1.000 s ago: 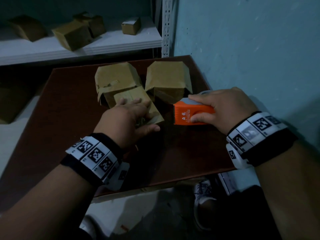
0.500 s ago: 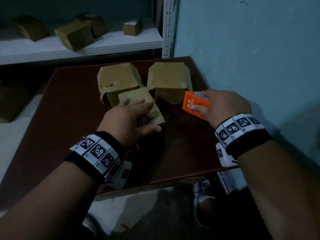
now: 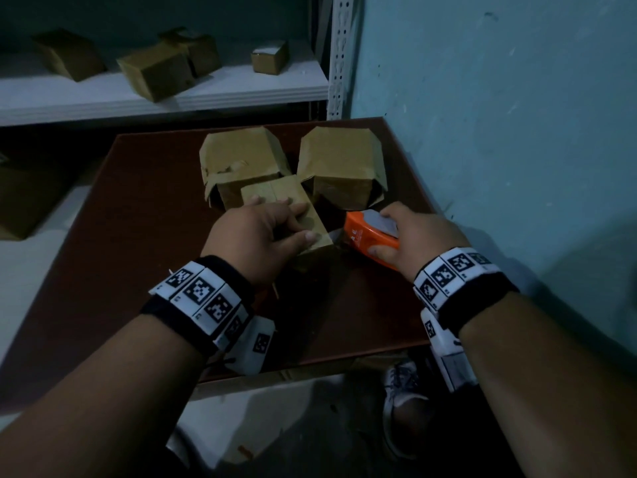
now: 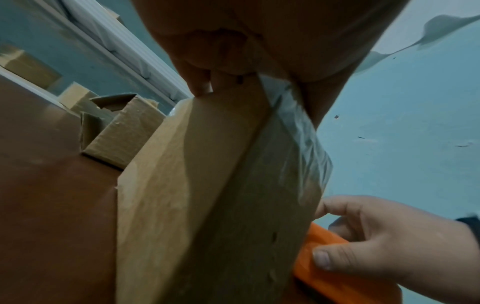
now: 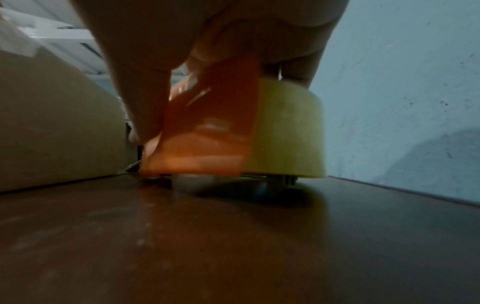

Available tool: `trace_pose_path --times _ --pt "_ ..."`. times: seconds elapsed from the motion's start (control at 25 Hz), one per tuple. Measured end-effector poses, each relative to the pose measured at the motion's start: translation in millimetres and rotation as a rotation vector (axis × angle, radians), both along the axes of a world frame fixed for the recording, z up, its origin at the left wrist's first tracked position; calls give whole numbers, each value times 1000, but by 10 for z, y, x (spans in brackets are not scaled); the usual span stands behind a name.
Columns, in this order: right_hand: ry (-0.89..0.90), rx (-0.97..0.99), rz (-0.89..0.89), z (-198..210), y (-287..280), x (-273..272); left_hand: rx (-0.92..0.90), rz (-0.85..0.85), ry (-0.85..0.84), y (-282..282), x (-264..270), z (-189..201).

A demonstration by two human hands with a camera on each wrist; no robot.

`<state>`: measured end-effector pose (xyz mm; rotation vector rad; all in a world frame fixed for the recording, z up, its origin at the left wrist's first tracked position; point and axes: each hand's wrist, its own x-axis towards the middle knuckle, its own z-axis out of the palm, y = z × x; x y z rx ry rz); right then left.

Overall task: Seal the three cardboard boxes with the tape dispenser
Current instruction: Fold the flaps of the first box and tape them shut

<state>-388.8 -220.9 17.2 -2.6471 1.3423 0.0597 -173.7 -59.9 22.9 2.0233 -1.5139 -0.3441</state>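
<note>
Three cardboard boxes stand on the dark red table (image 3: 138,236). The small closed box (image 3: 275,194) is nearest; my left hand (image 3: 265,232) grips it from above, fingers over its top and thumb on its near side. In the left wrist view this box (image 4: 207,185) carries clear tape (image 4: 303,144) on its right edge. Behind it stand a left box (image 3: 241,157) and a right box (image 3: 341,160), flaps folded down. My right hand (image 3: 413,236) holds the orange tape dispenser (image 3: 368,236) low beside the small box; its tape roll (image 5: 288,127) sits just above the table.
A white shelf (image 3: 206,94) behind the table carries several more cardboard boxes (image 3: 155,75). A teal wall (image 3: 499,132) runs close along the table's right side. My shoe (image 3: 401,391) shows below the table's near edge.
My right hand has brought the dispenser back down beside the small box's right side after lifting it toward the rear right box. My left hand has stayed on the small box.
</note>
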Motion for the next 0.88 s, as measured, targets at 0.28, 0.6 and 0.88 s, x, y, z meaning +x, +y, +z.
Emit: trace_pose_path --times 0.28,0.6,0.88 --pt "-440 -5 37 124 65 -19 -30 -37 28 18 36 -55" --pt "-615 573 133 23 312 76 -38 -128 13 93 75 -38" --pt "-562 490 218 -39 250 82 23 -185 -141 172 120 -114"
